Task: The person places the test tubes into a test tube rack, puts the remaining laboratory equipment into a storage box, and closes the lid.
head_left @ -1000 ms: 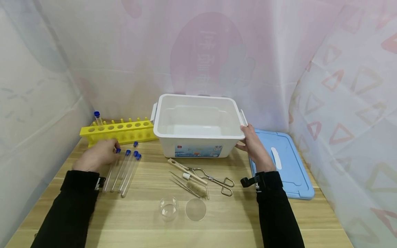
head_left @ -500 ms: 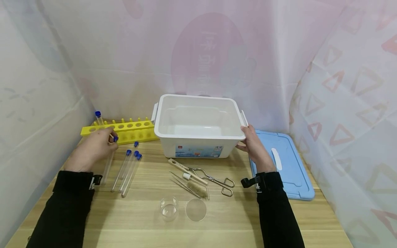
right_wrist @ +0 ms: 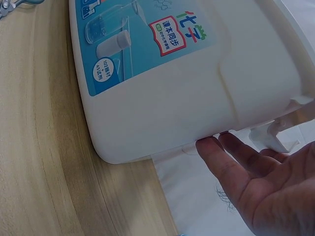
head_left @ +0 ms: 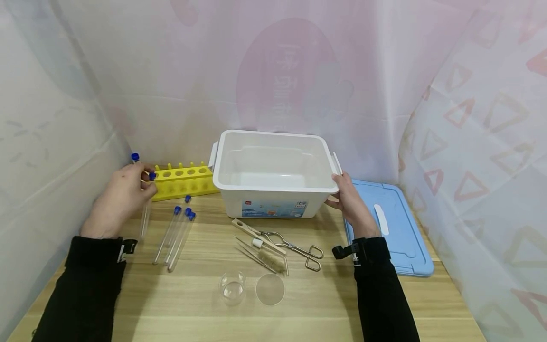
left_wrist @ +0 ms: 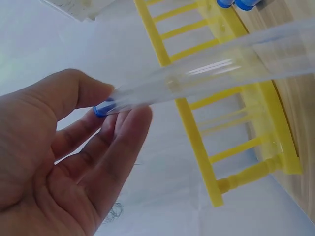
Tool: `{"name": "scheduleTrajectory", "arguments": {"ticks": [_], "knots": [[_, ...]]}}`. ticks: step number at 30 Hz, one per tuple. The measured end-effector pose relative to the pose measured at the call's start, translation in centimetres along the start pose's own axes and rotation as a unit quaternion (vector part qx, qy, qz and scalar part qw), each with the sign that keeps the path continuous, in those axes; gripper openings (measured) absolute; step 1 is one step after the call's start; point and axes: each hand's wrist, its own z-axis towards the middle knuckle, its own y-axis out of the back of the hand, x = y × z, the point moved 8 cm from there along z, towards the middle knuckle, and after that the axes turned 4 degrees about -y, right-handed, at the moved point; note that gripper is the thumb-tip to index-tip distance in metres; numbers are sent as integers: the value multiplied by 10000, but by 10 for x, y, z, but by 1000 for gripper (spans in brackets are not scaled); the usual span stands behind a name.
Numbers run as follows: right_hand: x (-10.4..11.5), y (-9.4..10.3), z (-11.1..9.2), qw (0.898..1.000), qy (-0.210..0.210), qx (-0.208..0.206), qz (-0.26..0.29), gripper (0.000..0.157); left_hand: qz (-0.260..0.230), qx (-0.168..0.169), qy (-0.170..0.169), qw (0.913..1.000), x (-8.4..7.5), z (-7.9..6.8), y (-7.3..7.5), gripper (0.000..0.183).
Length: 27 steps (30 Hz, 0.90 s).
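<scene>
My left hand (head_left: 121, 197) pinches a clear test tube (left_wrist: 211, 66) by its blue-capped end. In the head view the tube hangs down, tilted, in front of the left part of a yellow test tube rack (head_left: 183, 183). One capped tube (head_left: 135, 157) stands at the rack's left end, partly hidden by my hand. Several more blue-capped test tubes (head_left: 173, 237) lie on the table to the right of my left hand. Touching the right side of a white plastic box (head_left: 273, 202), just under its handle, are the fairly straight fingers of my right hand (head_left: 352, 204).
A blue lid (head_left: 403, 228) lies right of the box. In front are metal tongs (head_left: 295, 247), a wooden test tube clamp (head_left: 243, 227), a bristle brush (head_left: 271, 261) and thin metal tools. A glass beaker (head_left: 232, 289) and a clear disc (head_left: 270, 289) are nearer.
My left hand has lifted the test tube from beside the others and carried it left and up toward the rack. My right hand has stayed at the box.
</scene>
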Motion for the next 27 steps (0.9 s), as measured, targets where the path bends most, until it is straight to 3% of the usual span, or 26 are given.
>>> {"name": "scheduleTrajectory", "arguments": {"ticks": [10,18,27], "knots": [[0,0,1,10000,14,27,3,71,-45,-958,-194,9952,-7,-5,23,37],[-2,0,2,10000,13,32,13,73,-107,-1465,-155,9890,-8,-6,34,44],[-2,0,2,10000,47,37,3,77,-111,-2211,-278,9748,-13,-6,45,44]]}}
